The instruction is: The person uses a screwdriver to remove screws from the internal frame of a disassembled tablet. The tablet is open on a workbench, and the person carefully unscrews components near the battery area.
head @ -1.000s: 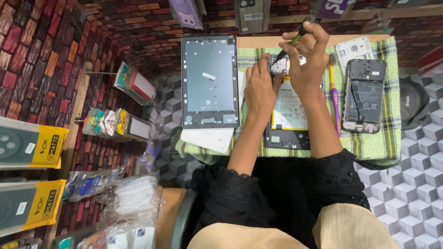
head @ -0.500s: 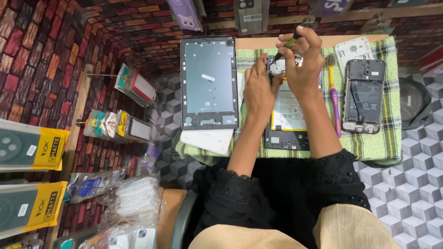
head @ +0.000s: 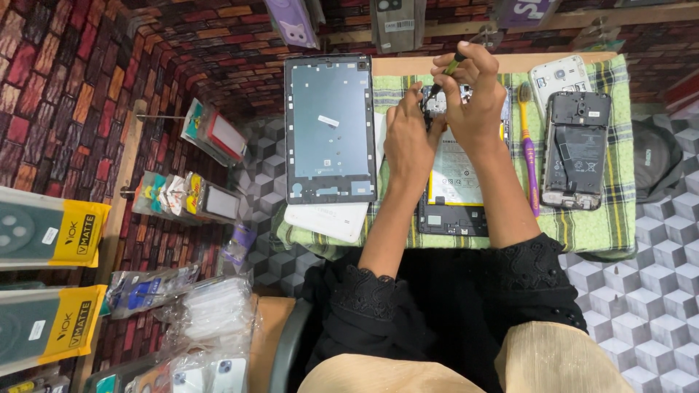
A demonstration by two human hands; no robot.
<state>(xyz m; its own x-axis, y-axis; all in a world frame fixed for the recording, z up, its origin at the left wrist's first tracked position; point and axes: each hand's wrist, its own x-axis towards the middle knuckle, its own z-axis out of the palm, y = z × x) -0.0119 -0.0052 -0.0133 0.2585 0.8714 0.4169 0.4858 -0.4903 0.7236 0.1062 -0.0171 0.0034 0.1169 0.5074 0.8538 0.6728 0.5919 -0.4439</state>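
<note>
Bench shot from above: the right hand is pinched around a small screwdriver with a green-and-black grip, tip pointed down at the top end of an opened tablet lying on the green checked cloth. The left hand is pressed down on the tablet's upper left edge, fingers curled over the frame to steady it; it grasps nothing loose as far as I can see. The tablet sits mid-cloth with its back off, the big battery exposed in the middle and the lower board visible near the person's wrists.

To the left lies the tablet's removed rear frame, inside up, overlapping a white panel. To the right there's a purple toothbrush (cleaning brush, I'd guess), then an opened phone with its battery showing, and a white phone back above it.

What I'd worry about: the driver tip is working right next to that bare battery, so a slip off the screw head could gouge it or scratch the board. I can't see any tray for screws either, so a loosened one could roll into the cloth folds and vanish. The hands hide the actual screw, so I can't tell how seated the tip is.
</note>
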